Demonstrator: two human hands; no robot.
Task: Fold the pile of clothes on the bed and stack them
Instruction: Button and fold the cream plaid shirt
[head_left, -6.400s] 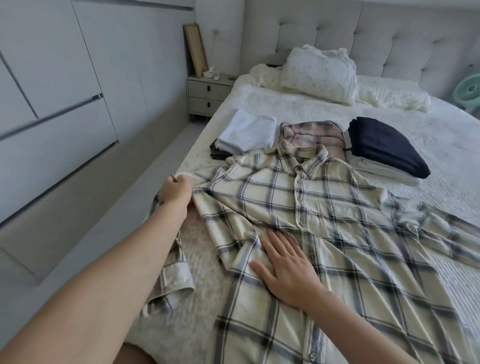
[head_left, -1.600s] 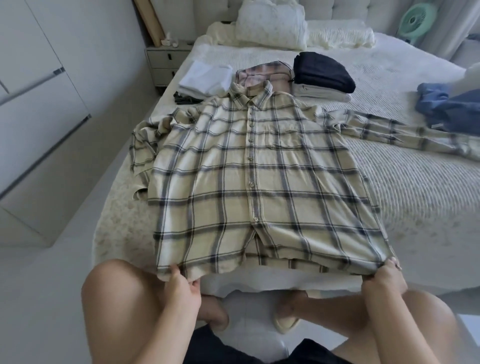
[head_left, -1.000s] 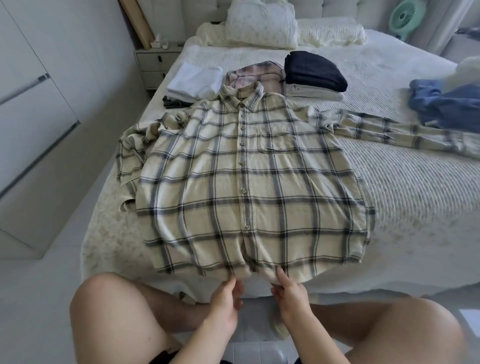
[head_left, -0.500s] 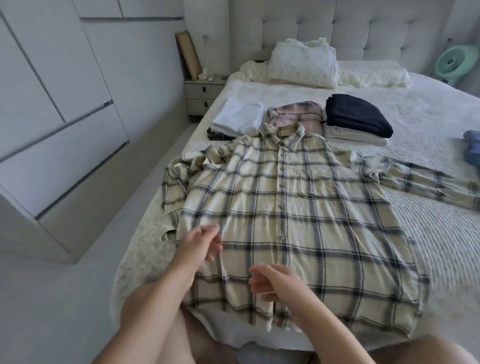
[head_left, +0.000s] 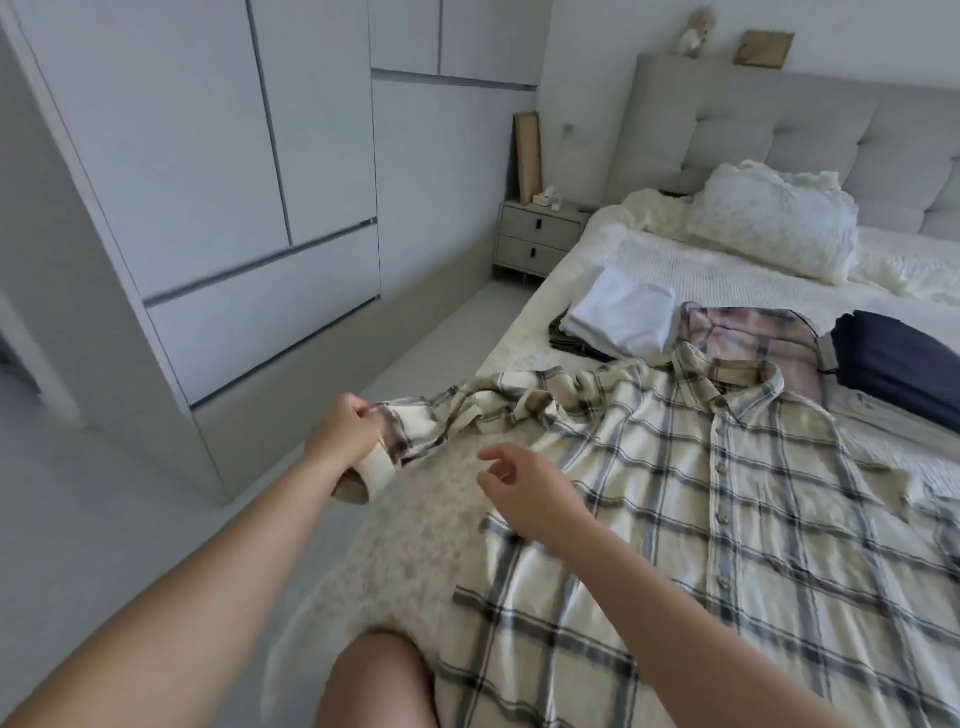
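A cream plaid button shirt (head_left: 717, 499) lies face up, spread flat on the bed (head_left: 737, 270), collar toward the headboard. My left hand (head_left: 345, 434) grips the cuff end of its left sleeve (head_left: 467, 415), lifted off the bed's left edge. My right hand (head_left: 524, 486) hovers over the shirt's left side, fingers loosely curled, holding nothing. Behind the collar sit folded clothes: a white piece (head_left: 623, 317) on a dark one, a pink plaid piece (head_left: 748, 338) and a navy piece (head_left: 898, 364).
Pillows (head_left: 774, 223) lie against the grey tufted headboard (head_left: 810, 130). A nightstand (head_left: 540, 239) stands left of the bed, and white wardrobe doors (head_left: 208, 182) line the left wall. My knee (head_left: 374, 675) shows at the bottom, by the bed's edge.
My left hand reached out to the bed's left edge and took hold of the sleeve cuff, lifting it. My right hand moved left above the shirt. The view turned left.
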